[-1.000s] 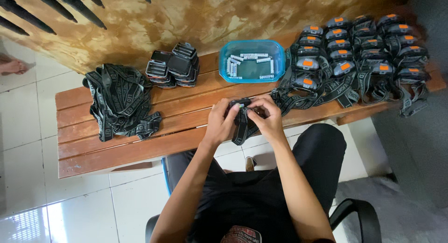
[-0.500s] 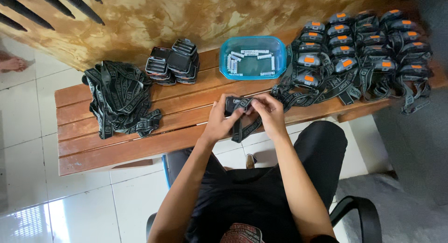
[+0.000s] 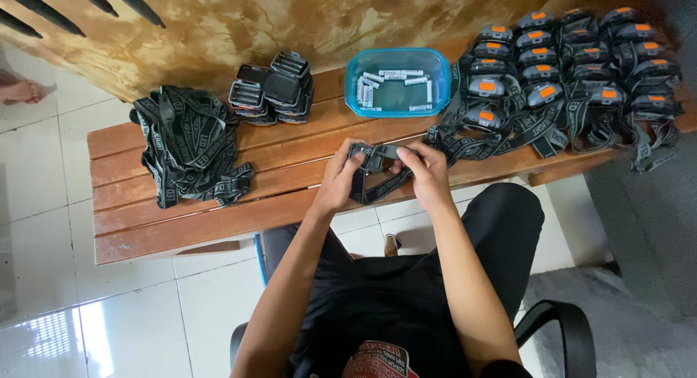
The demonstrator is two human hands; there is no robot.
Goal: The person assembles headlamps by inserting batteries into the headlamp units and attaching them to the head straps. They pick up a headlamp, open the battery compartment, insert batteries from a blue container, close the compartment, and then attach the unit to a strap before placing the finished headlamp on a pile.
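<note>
Gripping black headlamp (image 3: 377, 160) — blue tub (image 3: 443, 73) behind.

Single head view, looking steeply down, moderately near wooden bench (image 3: 218, 218).

Left hand (image 3: 340, 180) and right hand (image 3: 428, 176) both clasped on a small dark headlamp (image 3: 377, 157) with strap, near the front edge of the wooden surface (image 3: 218, 211). Blue tray (image 3: 398, 106) of batteries along the back edge. Heaped straps (image 3: 187, 147) at the left end, orange-buttoned headlamps (image 3: 573, 73) massed at the right.
</note>
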